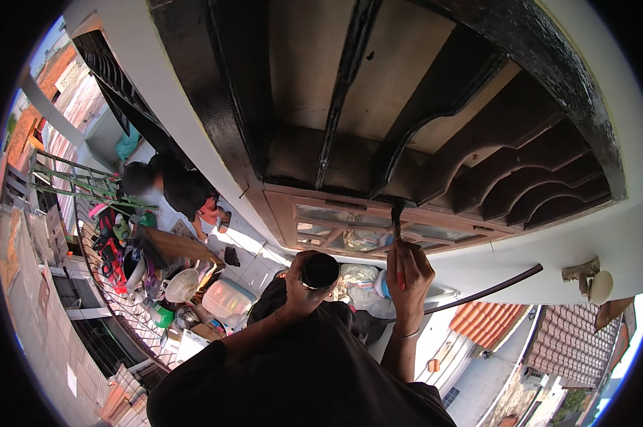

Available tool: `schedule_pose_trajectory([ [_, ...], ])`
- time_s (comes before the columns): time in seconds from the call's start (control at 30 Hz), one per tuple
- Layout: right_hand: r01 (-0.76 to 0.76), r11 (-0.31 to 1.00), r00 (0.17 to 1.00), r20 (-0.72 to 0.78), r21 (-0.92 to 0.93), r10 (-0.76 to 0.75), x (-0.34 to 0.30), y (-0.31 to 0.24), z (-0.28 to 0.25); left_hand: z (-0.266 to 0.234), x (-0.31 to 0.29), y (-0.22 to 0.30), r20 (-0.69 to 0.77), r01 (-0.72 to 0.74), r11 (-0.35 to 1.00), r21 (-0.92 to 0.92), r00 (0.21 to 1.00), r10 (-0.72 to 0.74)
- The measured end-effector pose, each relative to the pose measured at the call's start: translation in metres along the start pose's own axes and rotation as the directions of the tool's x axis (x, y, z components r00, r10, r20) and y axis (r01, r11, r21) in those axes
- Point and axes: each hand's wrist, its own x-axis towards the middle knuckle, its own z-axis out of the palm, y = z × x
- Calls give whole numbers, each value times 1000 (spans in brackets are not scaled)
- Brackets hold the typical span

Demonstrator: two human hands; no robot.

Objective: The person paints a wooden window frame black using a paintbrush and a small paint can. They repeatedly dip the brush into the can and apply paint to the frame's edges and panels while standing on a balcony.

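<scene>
My left hand (pixel 299 297) is wrapped round a small round can (pixel 320 271) with black contents, held upright in front of my chest. A paintbrush (pixel 397 222) with dark bristles is in my right hand (pixel 410 274), and a bit of its red handle shows below the fingers. The bristles reach up to the lower edge of a wooden vent frame (pixel 293 178); I cannot tell whether they touch it. Its slats at the left look glossy black, while the wavy slats (pixel 503 167) at the right look duller and brown.
Below the vent is a brown window frame (pixel 279 213) with glass panes. To the left, a person (pixel 186 188) in dark clothes is near a green ladder (pixel 80 181). A clear plastic box (pixel 227 302) and household clutter lie along a railing. A wall lamp (pixel 600 286) juts out at right.
</scene>
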Motion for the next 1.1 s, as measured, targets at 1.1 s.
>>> schedule_pose_trajectory([
  [1.1, -483, 502, 531, -216, 718, 820, -12, 17, 29, -3, 13, 14, 42, 33, 993, -116, 999, -28],
])
